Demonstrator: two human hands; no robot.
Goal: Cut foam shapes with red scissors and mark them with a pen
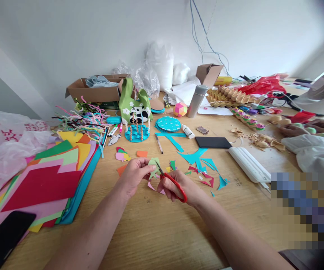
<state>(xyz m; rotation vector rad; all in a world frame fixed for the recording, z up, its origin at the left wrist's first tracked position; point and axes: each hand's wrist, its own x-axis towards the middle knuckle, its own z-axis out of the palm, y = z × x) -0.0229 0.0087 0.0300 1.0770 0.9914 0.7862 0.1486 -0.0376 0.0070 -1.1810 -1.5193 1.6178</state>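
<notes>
1. Centrally in the head view, the person's left hand (133, 174) pinches a pale green paper shape (152, 164) between thumb and fingertips, holding it just above the wooden table (156, 225).
2. The right hand (178, 187) is closed through the red handles of the scissors (173, 182), and the blade tips reach into the paper shape's edge.
3. Small pink, red and teal paper scraps (203, 165) lie on the table just beyond both hands.
4. To the left lies a fanned stack of coloured sheets (46, 176), with a black phone (4, 236) on its near corner.
5. Further back stand a green panda bag (135, 103), a teal dotted disc (168, 123), a glue bottle (188, 131) and a steel flask (197, 100).
6. A black tablet (212, 142) lies flat to the right of the scraps.
7. At the far right edge, another person's hands (305, 129) rest on the table, well apart from the cutting.
</notes>
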